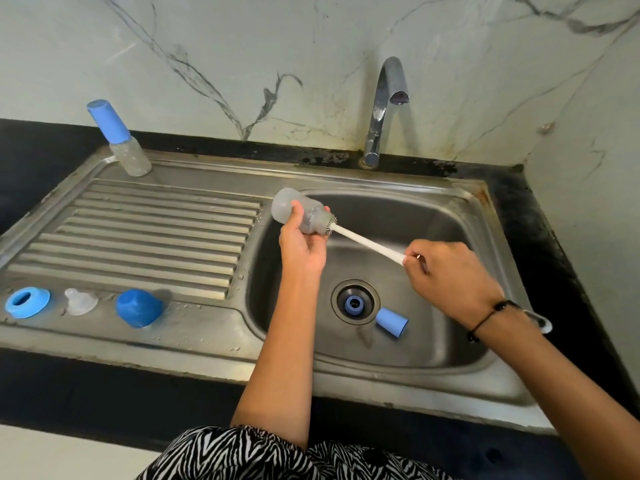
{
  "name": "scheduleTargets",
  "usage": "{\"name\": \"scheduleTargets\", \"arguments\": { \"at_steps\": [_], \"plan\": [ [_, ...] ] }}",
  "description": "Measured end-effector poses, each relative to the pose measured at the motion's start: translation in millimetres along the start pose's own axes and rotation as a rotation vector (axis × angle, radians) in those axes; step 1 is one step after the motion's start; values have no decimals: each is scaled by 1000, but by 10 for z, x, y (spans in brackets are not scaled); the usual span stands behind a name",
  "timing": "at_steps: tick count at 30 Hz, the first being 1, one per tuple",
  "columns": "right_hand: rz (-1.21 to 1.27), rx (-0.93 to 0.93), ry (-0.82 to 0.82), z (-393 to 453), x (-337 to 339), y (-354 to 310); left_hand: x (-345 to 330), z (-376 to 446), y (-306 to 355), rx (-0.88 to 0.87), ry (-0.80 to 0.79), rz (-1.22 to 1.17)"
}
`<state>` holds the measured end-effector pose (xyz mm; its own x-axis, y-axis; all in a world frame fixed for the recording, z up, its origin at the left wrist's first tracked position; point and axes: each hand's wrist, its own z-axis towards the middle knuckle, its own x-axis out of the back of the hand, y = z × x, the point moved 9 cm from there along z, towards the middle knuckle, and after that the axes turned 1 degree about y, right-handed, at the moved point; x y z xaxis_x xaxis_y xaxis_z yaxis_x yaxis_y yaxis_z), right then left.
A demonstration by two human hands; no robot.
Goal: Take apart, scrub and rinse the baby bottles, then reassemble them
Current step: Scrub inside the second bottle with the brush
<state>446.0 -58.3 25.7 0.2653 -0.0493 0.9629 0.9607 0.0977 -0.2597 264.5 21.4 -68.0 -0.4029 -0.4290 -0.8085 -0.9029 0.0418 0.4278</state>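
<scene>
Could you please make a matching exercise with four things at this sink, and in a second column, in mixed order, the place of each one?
Things:
1. open bottle
2. capped bottle
3. clear nipple
4. small blue cap

Places:
A. lying in the sink basin beside the drain
B. held in the left hand, brush inside
C. standing at the far left corner of the drainboard
D. on the front rim, between two blue parts

Pairs: 1-B, 2-C, 3-D, 4-A

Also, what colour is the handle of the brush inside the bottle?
White; the brush handle shows clearly in the head view.
</scene>
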Motion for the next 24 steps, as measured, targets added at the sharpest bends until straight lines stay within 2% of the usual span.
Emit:
{"name": "scheduleTargets", "arguments": {
  "at_steps": [4,7,9,13,18,24],
  "plan": [
    [-405,137,298,-170,188,-304,60,65,38,-50,74,-25],
    [-470,171,438,-233,273,-324,180,93,162,-97,143,-32],
    [-485,162,461,-240,317,-255,270,130,267,-119,171,-50],
    [-370,92,309,-182,231,-123,214,153,278,-101,106,-105],
    [-169,45,170,-194,207,-158,186,143,211,-98,78,-27],
    [-251,123,-20,-237,-65,-441,114,133,156,-128,90,-21]
  ]
}}
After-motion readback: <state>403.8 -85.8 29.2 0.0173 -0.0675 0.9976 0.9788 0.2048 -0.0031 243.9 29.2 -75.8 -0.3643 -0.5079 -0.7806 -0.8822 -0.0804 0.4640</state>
